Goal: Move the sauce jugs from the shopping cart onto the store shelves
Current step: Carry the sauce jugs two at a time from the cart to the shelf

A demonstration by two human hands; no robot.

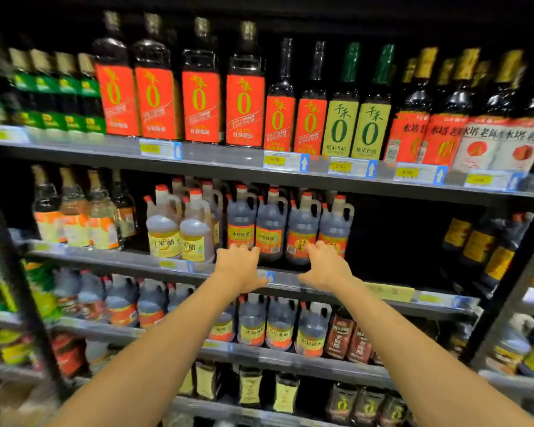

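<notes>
At the middle store shelf (121, 261), left grip (239, 266) and right grip (324, 268) were open, fingertips touching dark vinegar jugs (272, 224).

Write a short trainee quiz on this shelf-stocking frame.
1. True or false: the left hand and the right hand both touch the dark red-labelled jugs on the same shelf.
2. The lighter jugs directly left of those carry labels of which colour? A green, B yellow, C blue.
3. How many dark red-labelled jugs stand in that shelf's front row?
Key: 1 true; 2 B; 3 four.
</notes>
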